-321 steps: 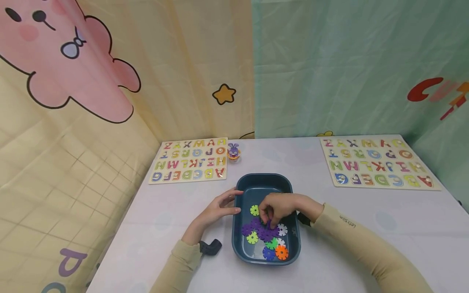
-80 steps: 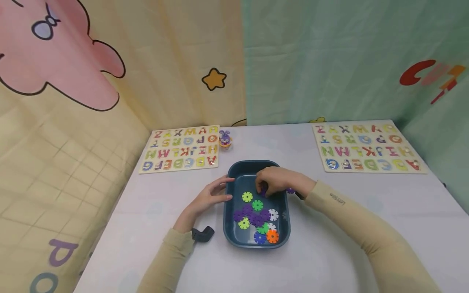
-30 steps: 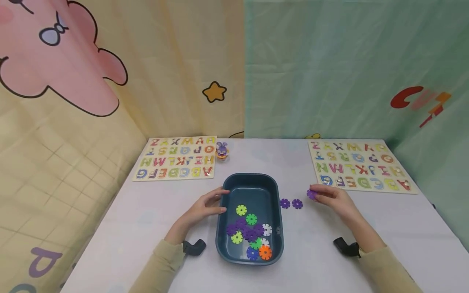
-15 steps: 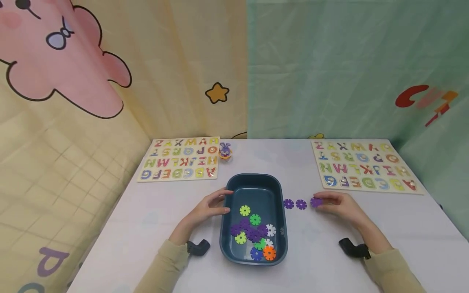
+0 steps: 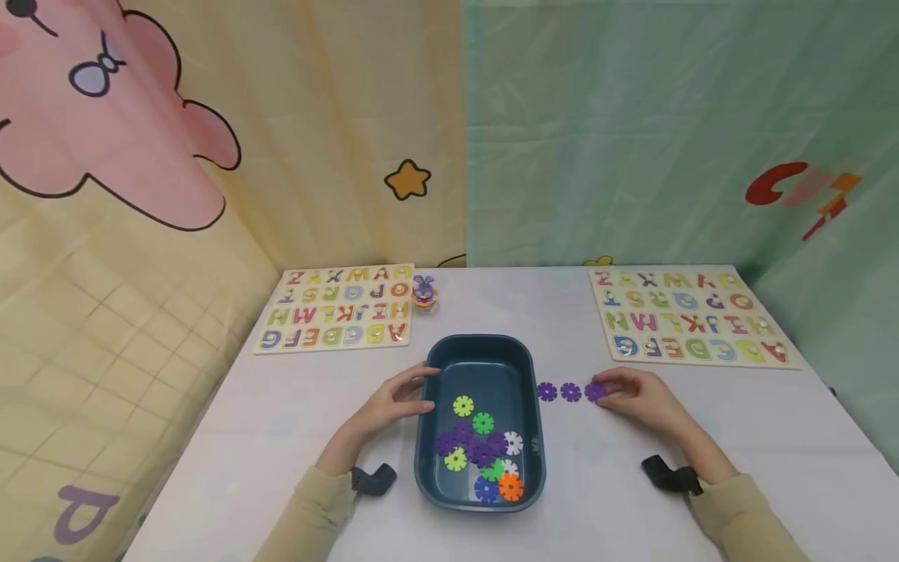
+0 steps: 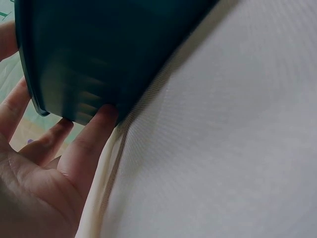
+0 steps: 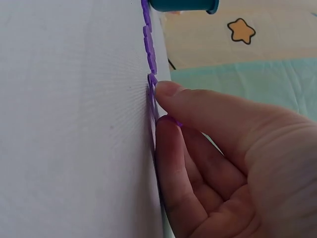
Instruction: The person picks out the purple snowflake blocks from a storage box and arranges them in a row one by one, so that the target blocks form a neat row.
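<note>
My right hand pinches a purple snowflake disc between thumb and fingertips, flat at the tabletop. To its left lie two more purple discs, a middle one and one beside the tray, so the three form a row. The right wrist view catches this row edge-on, with the thumb over the nearest disc's edge. My left hand, fingers spread and relaxed, touches the left side of the dark blue tray. In the left wrist view its fingertips rest against the tray's outer wall.
Inside the tray are a pile of purple discs and several yellow-green, green, white, blue and orange ones. Alphabet boards stand at the back left and back right. A small purple rabbit toy sits beside the left board.
Purple discs have come out of the tray to its right. In the last second my right hand has lowered the third disc and slid it left into line. My left hand stays at the tray.
</note>
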`<move>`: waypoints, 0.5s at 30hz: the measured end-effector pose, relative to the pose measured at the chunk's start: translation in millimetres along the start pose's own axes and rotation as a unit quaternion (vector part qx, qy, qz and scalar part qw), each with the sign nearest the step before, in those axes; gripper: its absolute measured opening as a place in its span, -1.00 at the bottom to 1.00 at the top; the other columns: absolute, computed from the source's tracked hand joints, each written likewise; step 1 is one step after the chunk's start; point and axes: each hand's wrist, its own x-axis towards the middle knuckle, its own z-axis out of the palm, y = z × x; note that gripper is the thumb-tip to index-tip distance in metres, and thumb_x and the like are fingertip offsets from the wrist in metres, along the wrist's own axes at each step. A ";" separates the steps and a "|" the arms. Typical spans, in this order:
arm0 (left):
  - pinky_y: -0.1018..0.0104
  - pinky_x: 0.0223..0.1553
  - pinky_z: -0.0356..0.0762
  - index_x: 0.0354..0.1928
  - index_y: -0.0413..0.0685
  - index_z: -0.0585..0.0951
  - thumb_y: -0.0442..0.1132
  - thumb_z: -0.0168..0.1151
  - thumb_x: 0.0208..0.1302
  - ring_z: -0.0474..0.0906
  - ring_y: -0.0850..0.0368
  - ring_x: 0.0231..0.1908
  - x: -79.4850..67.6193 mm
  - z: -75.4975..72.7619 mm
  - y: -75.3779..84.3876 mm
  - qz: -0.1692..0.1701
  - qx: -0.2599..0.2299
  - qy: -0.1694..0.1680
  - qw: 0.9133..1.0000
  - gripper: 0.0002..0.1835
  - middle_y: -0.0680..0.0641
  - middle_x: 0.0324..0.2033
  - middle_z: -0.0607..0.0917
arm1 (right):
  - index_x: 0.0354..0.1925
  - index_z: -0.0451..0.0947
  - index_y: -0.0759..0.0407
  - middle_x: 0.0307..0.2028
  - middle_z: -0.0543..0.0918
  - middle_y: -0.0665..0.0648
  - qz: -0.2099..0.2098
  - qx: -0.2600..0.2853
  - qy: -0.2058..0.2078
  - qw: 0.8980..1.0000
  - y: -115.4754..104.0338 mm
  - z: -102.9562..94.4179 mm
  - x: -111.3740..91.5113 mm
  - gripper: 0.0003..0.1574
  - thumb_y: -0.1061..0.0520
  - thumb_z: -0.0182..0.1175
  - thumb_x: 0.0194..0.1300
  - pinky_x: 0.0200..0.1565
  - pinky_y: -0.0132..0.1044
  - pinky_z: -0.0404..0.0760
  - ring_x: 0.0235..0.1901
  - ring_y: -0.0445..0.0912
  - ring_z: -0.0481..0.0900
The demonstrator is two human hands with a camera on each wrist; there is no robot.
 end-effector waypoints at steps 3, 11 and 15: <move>-0.14 0.31 0.02 0.26 -0.10 0.40 -0.25 0.29 0.16 0.05 -0.18 0.36 -1.7 -0.4 -0.3 -0.004 0.001 0.002 1.000 -0.41 -0.18 0.43 0.02 | -0.05 0.60 0.17 -0.16 0.65 0.11 0.006 -0.037 0.013 0.999 0.2 2.6 0.4 -0.57 0.07 0.38 0.09 -0.26 -0.38 0.59 -0.26 -0.19 0.58; -0.14 0.29 0.06 0.26 -0.10 0.40 -0.23 0.30 0.17 0.05 -0.20 0.36 -0.4 -1.2 -0.6 -0.005 0.003 0.003 1.000 -0.41 -0.17 0.43 0.03 | -0.05 0.61 0.12 -0.21 0.65 0.04 0.000 -0.079 0.022 0.997 -0.3 3.0 0.0 -0.58 0.04 0.37 0.11 -0.32 -0.37 0.55 -0.30 -0.18 0.54; -0.14 0.30 0.04 0.26 -0.10 0.40 -0.25 0.30 0.17 0.05 -0.21 0.36 1.6 -0.8 -2.2 -0.003 0.000 -0.001 1.000 -0.41 -0.18 0.43 0.02 | -0.05 0.61 0.11 -0.21 0.64 0.04 0.001 -0.086 0.021 0.996 -1.2 1.7 -1.4 -0.58 0.02 0.37 0.11 -0.30 -0.36 0.56 -0.28 -0.15 0.54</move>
